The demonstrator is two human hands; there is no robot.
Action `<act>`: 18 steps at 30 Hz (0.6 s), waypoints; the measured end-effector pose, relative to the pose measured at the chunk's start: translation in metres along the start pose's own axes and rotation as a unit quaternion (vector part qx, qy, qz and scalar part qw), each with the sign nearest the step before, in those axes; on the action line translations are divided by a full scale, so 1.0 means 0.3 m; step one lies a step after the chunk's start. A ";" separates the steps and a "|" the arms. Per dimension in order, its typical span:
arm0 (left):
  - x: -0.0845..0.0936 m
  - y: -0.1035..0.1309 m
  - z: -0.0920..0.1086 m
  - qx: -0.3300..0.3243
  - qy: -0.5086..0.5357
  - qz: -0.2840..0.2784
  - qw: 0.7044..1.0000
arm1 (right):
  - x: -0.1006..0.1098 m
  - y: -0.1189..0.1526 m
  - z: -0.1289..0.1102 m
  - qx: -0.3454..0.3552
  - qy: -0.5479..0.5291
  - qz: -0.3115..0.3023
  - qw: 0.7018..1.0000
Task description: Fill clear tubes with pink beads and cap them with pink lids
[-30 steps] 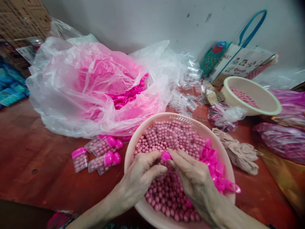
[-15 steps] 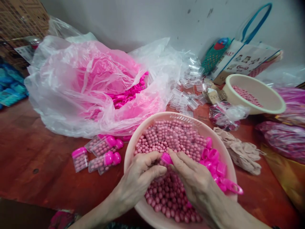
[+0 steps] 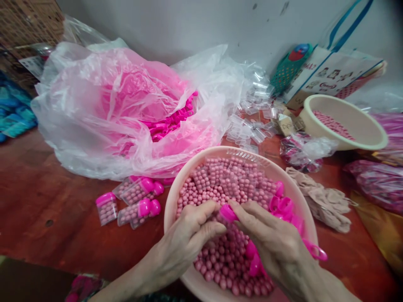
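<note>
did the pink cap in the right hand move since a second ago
Cannot tell: the pink cap stays pinched by the right hand over the same spot of the basin; the camera itself shifted.

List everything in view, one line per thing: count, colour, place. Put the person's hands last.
basin: one, pale pink, near centre of the table
beads: many, dusty pink, in the basin
caps: several, bright pink, at the basin's right side
filled boxes: about five, clear with pink caps, left of the basin
plastic bag: one, clear, holds pink parts, behind the basin
empty boxes: a heap, clear, by the wall
second basin: one, cream, far right
cloth: one, beige, right of the basin
tote bag: one, printed, blue handle, against the wall
left hand: over the beads, fingers closed on something hidden
right hand: fingers pinch a pink cap
</note>
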State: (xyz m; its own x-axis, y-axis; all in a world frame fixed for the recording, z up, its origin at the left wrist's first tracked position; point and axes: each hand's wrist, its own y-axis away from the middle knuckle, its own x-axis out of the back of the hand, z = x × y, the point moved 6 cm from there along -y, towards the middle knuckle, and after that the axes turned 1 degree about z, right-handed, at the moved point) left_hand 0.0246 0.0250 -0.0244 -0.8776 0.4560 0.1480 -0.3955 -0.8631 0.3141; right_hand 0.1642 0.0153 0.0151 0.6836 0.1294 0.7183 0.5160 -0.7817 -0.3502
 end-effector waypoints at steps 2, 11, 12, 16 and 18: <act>-0.010 -0.002 0.003 0.002 0.011 -0.023 1.000 | 0.002 0.003 0.005 -0.007 -0.019 0.008 1.000; -0.004 -0.008 0.015 -0.001 0.121 -0.014 0.993 | -0.012 0.007 -0.013 -0.037 -0.028 0.068 0.997; -0.004 -0.008 0.015 0.006 0.136 -0.016 0.991 | -0.009 0.000 -0.017 -0.036 -0.026 0.064 0.997; -0.001 -0.003 0.018 0.001 0.131 -0.004 0.991 | -0.015 -0.015 -0.020 -0.047 -0.037 0.043 0.997; 0.008 0.001 0.015 -0.013 0.112 0.021 0.993 | -0.020 -0.015 -0.029 -0.035 -0.026 0.075 0.996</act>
State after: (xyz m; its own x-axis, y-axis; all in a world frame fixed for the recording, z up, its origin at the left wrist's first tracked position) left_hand 0.0237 0.0268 -0.0198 -0.9305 0.3625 -0.0532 -0.3619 -0.8866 0.2882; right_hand 0.1532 0.0126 0.0176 0.7769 0.0368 0.6286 0.3698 -0.8346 -0.4082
